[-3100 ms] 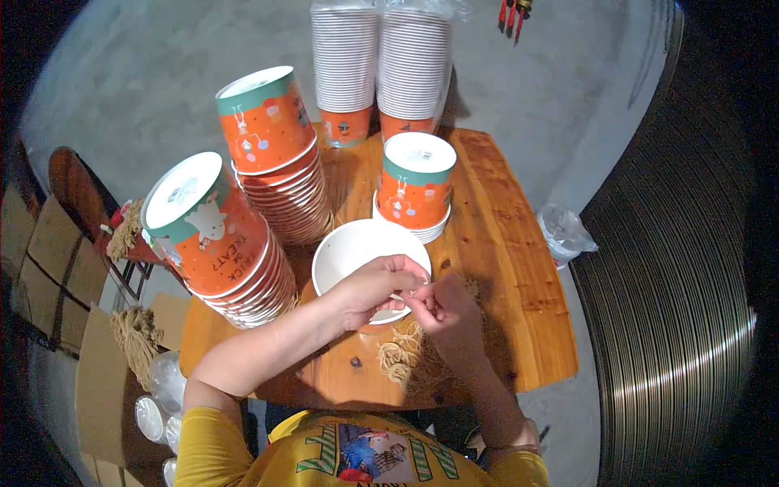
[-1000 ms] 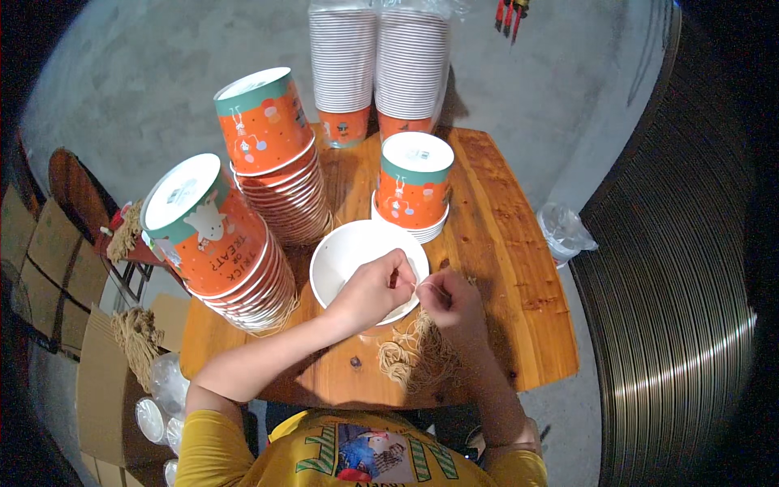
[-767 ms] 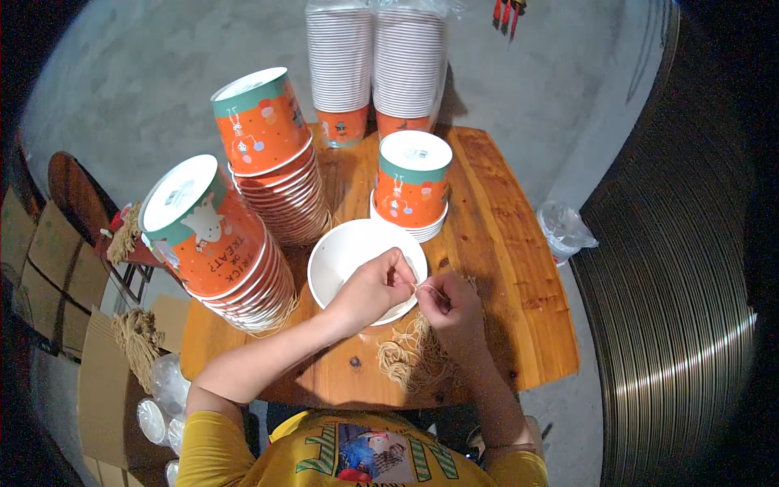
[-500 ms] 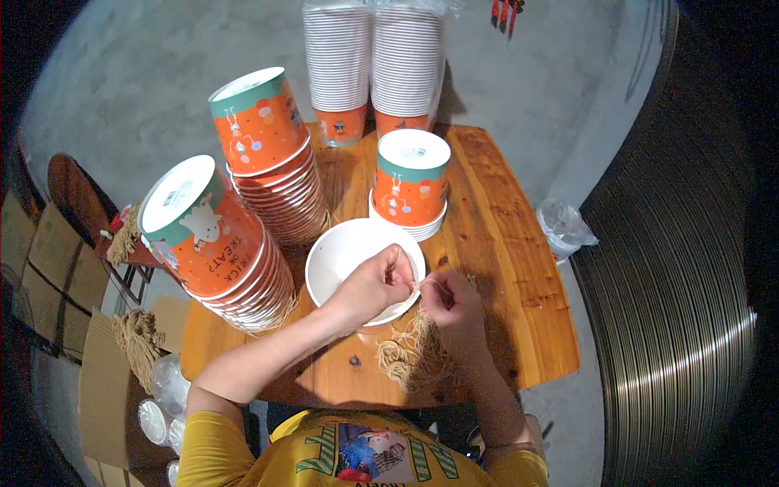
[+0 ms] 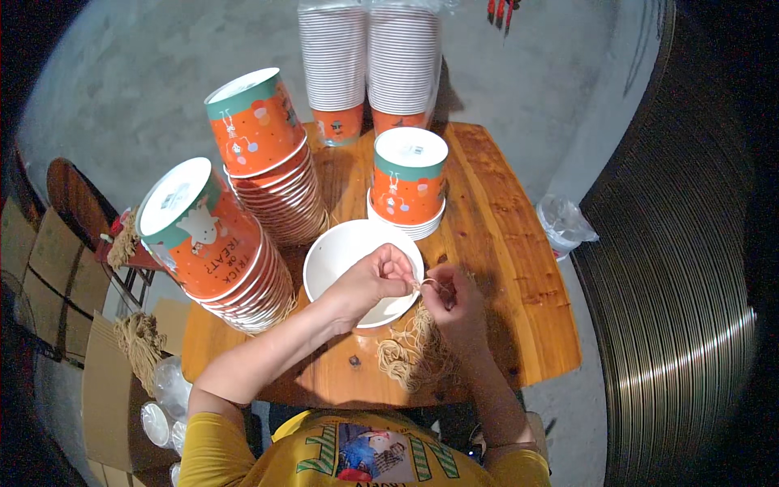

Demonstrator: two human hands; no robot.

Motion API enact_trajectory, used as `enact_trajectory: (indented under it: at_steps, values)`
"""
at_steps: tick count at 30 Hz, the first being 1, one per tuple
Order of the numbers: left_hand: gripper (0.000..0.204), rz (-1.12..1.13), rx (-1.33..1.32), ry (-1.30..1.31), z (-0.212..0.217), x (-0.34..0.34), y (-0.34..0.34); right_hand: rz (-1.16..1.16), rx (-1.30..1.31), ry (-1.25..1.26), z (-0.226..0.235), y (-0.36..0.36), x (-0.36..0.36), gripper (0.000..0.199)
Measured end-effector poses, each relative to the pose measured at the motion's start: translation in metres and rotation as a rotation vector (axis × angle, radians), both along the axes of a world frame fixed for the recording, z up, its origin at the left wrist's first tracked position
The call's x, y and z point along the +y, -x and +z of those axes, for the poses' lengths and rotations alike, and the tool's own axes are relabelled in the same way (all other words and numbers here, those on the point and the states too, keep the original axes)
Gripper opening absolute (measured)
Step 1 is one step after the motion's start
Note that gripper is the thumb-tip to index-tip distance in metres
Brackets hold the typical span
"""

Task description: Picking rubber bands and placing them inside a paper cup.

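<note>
Together, my left hand [image 5: 369,286] and right hand [image 5: 456,308] pinch a thin string [image 5: 421,283] between curled fingertips, over the right rim of the white bucket [image 5: 334,253]; a tan tangle [image 5: 407,357] lies beside it on the table [image 5: 519,325].

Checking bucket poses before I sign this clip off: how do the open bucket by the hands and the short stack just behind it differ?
The open bucket stands mouth up, its white inside showing; the short stack is upside down, white base on top. The open bucket shows one rim, while the short stack shows several nested rims. The left hand partly covers the open bucket in this view, but not the short stack. Both have white rims and orange outsides.
</note>
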State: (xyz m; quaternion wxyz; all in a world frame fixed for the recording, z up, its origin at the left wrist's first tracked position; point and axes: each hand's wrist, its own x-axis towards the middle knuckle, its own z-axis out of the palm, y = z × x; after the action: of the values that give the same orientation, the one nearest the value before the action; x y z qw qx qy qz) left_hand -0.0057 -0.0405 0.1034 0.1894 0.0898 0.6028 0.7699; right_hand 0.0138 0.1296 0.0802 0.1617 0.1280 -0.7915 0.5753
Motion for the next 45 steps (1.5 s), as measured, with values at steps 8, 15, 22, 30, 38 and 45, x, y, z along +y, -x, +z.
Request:
enact_trajectory:
  at_steps: [8,15,22,30,38,45]
  values:
    - [0.024,0.021,0.013,0.056,0.007,0.002,-0.004,-0.041,0.463,-0.368,0.009,0.000,0.004,0.016]
    - [0.024,-0.017,0.083,0.166,0.008,0.004,-0.009,0.024,0.163,-0.168,0.008,-0.003,0.001,0.016]
    - [0.026,-0.065,0.211,0.335,0.005,0.002,-0.009,0.106,0.111,0.002,-0.003,0.004,0.000,0.011]
    - [0.020,-0.068,0.178,0.361,0.010,0.000,-0.011,0.204,-0.114,0.219,0.000,0.004,0.000,0.007]
    - [0.015,-0.056,0.204,0.368,0.006,-0.002,-0.011,0.181,-0.032,0.183,-0.008,0.008,-0.001,0.009]
    - [0.016,-0.032,0.153,0.388,0.011,-0.006,-0.013,0.137,0.007,0.142,0.010,-0.002,-0.007,0.011]
